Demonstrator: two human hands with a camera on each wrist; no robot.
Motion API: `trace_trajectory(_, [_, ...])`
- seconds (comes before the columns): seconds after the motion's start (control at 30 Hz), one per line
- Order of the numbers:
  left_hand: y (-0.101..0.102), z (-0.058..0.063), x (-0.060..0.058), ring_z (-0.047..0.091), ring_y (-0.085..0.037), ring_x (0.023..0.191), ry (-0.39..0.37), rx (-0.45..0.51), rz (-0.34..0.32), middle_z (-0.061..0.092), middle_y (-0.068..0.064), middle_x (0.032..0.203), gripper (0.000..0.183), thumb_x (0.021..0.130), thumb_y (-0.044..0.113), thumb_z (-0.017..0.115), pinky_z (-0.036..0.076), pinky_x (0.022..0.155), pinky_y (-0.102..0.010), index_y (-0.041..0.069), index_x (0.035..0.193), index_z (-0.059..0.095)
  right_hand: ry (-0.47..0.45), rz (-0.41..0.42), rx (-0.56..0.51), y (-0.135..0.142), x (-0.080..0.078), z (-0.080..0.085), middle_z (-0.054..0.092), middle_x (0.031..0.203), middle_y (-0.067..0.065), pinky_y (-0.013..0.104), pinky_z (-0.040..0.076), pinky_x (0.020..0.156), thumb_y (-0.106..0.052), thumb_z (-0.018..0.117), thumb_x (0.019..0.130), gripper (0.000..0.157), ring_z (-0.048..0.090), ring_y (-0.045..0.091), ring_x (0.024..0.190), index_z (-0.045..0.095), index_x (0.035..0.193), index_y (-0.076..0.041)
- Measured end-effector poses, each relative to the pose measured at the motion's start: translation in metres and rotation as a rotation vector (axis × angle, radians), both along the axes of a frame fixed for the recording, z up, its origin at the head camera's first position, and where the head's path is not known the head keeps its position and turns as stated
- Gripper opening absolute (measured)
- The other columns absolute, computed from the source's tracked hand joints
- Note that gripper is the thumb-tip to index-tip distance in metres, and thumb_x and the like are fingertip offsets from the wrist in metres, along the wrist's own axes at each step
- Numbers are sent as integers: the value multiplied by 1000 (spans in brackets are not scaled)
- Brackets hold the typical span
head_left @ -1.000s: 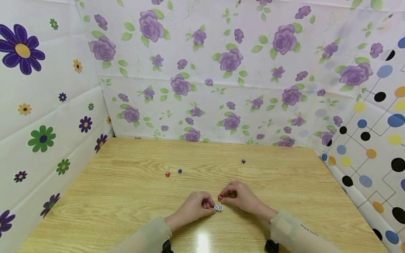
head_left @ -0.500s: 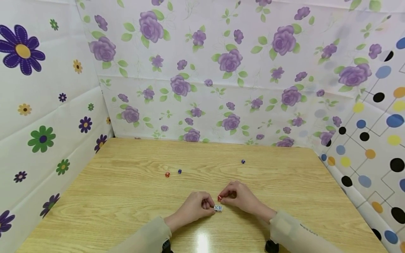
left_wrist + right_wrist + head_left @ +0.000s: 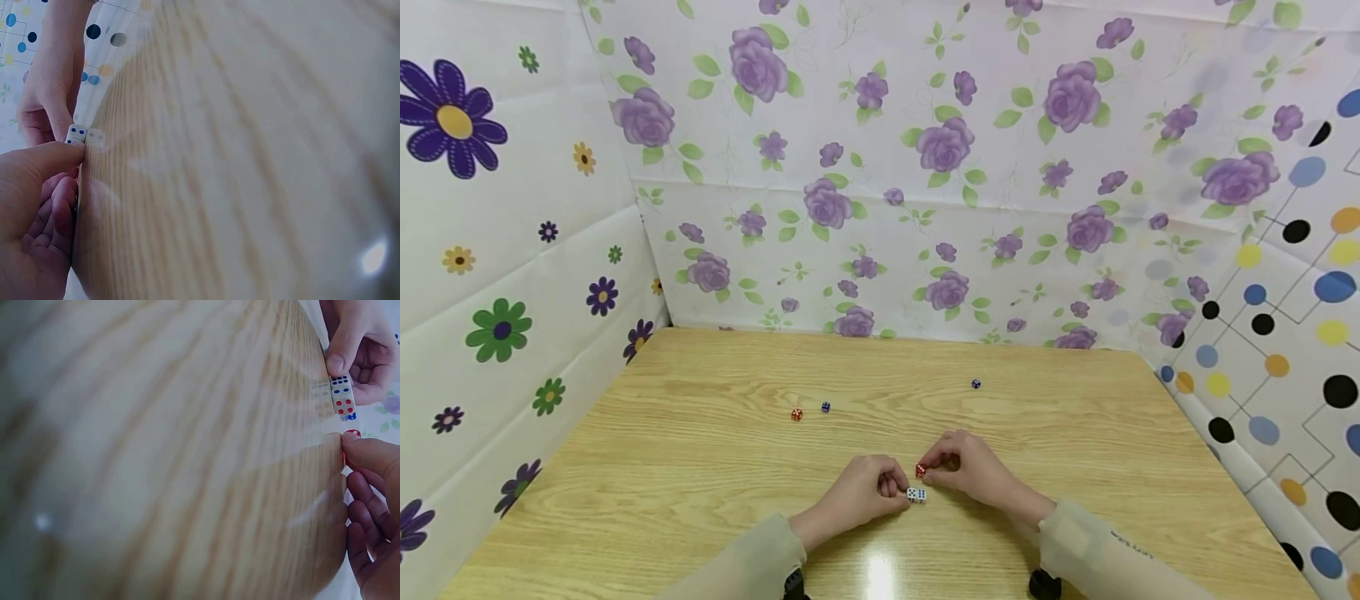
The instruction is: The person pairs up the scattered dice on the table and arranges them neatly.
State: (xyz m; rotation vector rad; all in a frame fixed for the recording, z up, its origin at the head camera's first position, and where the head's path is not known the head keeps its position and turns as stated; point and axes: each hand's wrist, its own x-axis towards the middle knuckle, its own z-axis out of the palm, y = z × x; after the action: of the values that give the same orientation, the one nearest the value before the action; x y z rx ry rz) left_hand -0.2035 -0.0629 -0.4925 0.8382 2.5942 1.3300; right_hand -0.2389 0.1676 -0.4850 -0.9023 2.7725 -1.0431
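Two white dice (image 3: 916, 495) sit side by side, touching, on the wooden table in front of me. My left hand (image 3: 867, 490) pinches the left one between thumb and curled index finger; in the left wrist view the thumb partly covers that white die (image 3: 76, 133). Just behind the white pair, my right hand (image 3: 973, 468) holds a red die (image 3: 921, 471) between thumb and fingertips. From the right wrist, only a bit of the red die (image 3: 354, 432) shows past the thumb, a small gap away from the white dice (image 3: 343, 400).
Farther back on the table (image 3: 700, 467), another red die (image 3: 797, 414) lies beside a blue die (image 3: 826, 407) left of centre. A second blue die (image 3: 976, 383) lies at the back right. Patterned cloth (image 3: 865, 208) walls off the back and both sides.
Both hands stay in place. The red die in my right hand appears very slightly turned; the other dice have not moved.
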Motion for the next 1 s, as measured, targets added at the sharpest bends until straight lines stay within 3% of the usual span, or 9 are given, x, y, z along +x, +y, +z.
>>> trace_trajectory(0.3, [1,2,-1,52,3,65,-14,-17,-5,63,3,76,16,79,12,82,48,62,-14,8,89,69,5,0,-10,1,1,1,67,89,-16,21,44,70,-26,79,84,12,52,10,80,76,95,-29])
trace_trajectory(0.5, [-6,6,-2,55,0,71,-59,-27,-58,64,2,81,27,78,15,83,50,67,-15,7,99,69,-14,-13,-4,1,2,0,67,90,-16,21,44,72,-27,79,84,12,52,9,82,76,95,-31])
trace_trajectory(0.63, [-20,9,-7,58,1,74,-83,-8,-75,67,1,86,31,80,17,83,53,70,-17,6,105,69,-22,-12,-7,1,2,-1,67,90,-16,20,45,72,-27,79,84,13,53,8,82,76,96,-30])
trace_trajectory(1.0, [-69,30,-27,58,-3,78,-6,-41,-21,65,3,89,26,90,20,73,52,71,-20,6,110,70,-46,-9,-5,0,1,1,67,90,-15,20,46,71,-28,79,84,12,54,9,82,76,95,-29])
